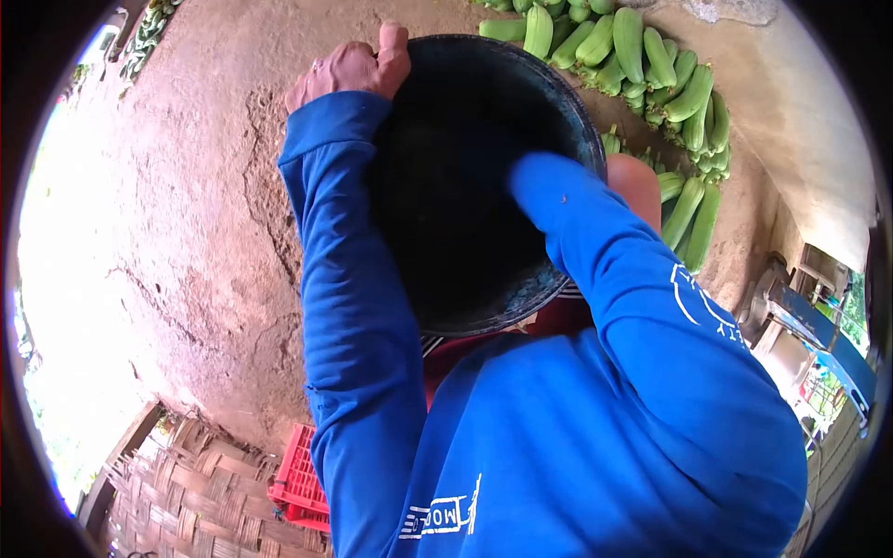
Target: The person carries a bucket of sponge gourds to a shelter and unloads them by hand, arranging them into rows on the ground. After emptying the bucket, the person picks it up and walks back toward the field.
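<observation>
Basin (446, 205) rim gripped by left hand (352, 69); right hand hidden inside, grip unclear.

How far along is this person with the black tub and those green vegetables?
Done: the green vegetables already lie heaped on the ground beside the black tub. In hand: the left hand grips the tub's rim while the right sleeve reaches inside; that hand is lost in the dark. Left: no vegetable shows inside the tub, so the whole heap seems to be waiting.
</observation>
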A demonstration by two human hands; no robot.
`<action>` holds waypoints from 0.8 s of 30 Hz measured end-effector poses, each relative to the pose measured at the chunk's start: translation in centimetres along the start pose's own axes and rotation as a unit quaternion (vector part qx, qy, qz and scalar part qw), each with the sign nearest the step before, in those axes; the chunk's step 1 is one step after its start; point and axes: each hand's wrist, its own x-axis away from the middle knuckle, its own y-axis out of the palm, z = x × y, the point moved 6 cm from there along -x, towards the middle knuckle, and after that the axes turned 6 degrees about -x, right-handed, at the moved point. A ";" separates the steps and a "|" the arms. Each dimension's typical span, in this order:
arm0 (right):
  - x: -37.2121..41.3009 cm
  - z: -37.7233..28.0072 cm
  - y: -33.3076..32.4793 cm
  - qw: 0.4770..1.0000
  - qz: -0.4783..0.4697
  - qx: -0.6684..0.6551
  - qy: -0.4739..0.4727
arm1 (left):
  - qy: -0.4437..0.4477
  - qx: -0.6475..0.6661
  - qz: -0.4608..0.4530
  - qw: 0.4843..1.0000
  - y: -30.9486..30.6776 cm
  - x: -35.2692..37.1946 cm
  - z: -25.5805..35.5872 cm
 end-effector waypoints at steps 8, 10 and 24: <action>0.1 0.7 1.1 1.000 -0.015 -0.019 0.006 | -0.001 0.012 0.024 1.000 -0.2 -0.2 0.3; 0.0 0.5 1.4 1.000 -0.016 -0.021 0.003 | -0.010 0.004 0.006 1.000 0.1 -0.1 0.2; -2.1 -4.6 4.3 0.993 0.043 -0.061 -0.092 | -0.005 0.027 0.030 0.999 -0.1 0.1 0.1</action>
